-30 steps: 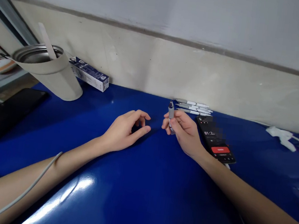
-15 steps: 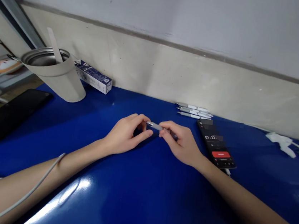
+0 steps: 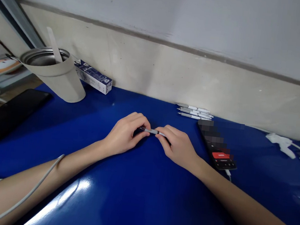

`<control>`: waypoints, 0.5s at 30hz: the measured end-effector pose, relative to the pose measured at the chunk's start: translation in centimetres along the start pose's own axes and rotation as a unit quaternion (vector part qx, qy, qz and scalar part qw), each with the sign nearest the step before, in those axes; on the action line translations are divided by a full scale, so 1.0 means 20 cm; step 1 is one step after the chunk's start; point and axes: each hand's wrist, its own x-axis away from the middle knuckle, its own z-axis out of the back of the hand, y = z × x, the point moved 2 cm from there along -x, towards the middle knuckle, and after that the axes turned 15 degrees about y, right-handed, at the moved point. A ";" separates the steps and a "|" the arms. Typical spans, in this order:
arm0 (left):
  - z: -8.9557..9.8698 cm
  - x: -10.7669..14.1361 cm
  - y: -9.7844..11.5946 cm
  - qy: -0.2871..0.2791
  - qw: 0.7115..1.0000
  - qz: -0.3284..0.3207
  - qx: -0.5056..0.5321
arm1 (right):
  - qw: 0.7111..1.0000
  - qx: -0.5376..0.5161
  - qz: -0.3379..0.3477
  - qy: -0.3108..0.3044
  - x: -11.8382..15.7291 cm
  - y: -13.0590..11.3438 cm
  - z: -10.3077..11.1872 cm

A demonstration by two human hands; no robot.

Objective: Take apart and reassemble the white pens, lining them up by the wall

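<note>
A pen [image 3: 152, 131] with a grey grip and white barrel lies level between my two hands, above the blue table [image 3: 135, 190]. My left hand [image 3: 128, 131] pinches its grip near the tip between thumb and forefinger. With thumb and fingers, my right hand [image 3: 177, 143] grips the barrel at the other end, whose far part is hidden in the palm. Several similar white and grey pens [image 3: 195, 111] lie side by side near the wall, beyond my right hand.
A dark phone [image 3: 216, 145] with a lit screen lies right of my right hand. At the left stand a cream tumbler [image 3: 59, 78] with a straw and a small blue-white box [image 3: 93, 77]. A black flat object [image 3: 11, 114] lies at far left. A white cable [image 3: 36, 182] crosses my left forearm.
My left thumb and forefinger have closed on the pen's grip end, where they were apart before. The pen has moved slightly left and down, with more of its barrel showing.
</note>
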 end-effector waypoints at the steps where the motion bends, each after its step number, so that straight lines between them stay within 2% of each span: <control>1: 0.00 0.00 0.00 0.000 1.000 0.008 -0.002 | 1.000 0.002 0.000 0.001 0.00 0.00 0.00; 5: -0.01 0.00 -0.01 -0.011 0.998 0.066 -0.021 | 1.000 0.012 0.000 0.004 0.00 0.00 0.00; 11: -0.01 -0.01 -0.01 -0.022 0.999 0.020 -0.014 | 1.000 0.006 -0.003 0.006 0.00 0.00 0.00; 15: -0.02 -0.01 -0.01 -0.014 0.998 0.049 -0.024 | 1.000 0.007 -0.001 0.009 0.00 0.00 0.00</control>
